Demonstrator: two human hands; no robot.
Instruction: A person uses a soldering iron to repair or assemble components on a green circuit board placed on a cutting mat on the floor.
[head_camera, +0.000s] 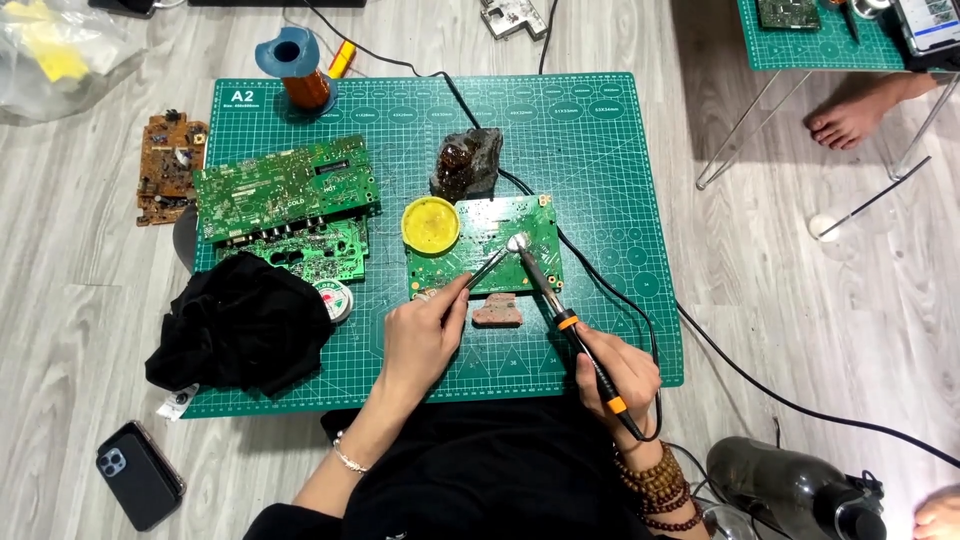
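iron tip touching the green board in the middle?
Cannot tell. In the head view the soldering iron tip meets the circuit board under a bright glare spot, hiding contact.

Grey plank floor (820, 330) under a green cutting mat (610, 150), brown circuit board (170, 165), phone (138, 474), plastic bag (55, 50).

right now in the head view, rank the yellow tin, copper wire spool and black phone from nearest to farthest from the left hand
1. Yellow tin, just above the left hand.
2. Black phone, lower left on the floor.
3. Copper wire spool, far up at the mat's top edge.
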